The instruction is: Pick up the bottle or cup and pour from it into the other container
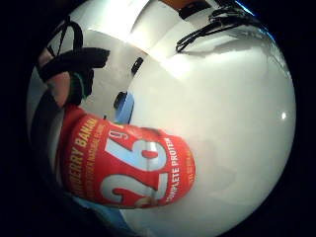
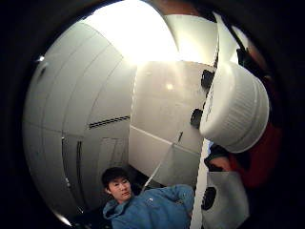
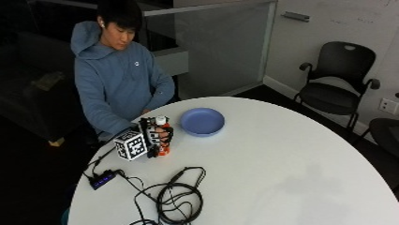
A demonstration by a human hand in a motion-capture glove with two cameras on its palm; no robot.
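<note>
Seated at a round white table (image 3: 280, 168) in a blue hoodie (image 3: 112, 79). Gloved right grip (image 3: 154, 136) wrapped around a red protein drink bottle (image 3: 163, 140), fingers curled about its body. Bottle upright, white cap (image 3: 161, 120) still on, standing at or just above the table near the edge closest to the person; contact with the surface not clear. Seen close from the little finger side palm view: red label (image 1: 128, 168) with a large white "26", "COMPLETE PROTEIN" and part of "BERRY BANANA". From the thumb side palm view: ribbed white cap (image 2: 236, 107) close by, red body below it. Blue bowl (image 3: 202, 122) on the table just beside the bottle, apart from it, on the side away from the person's body. Coiled black cables (image 3: 178, 197) near the front table edge. Black office chair (image 3: 340, 79) by the wall beyond the table.
</note>
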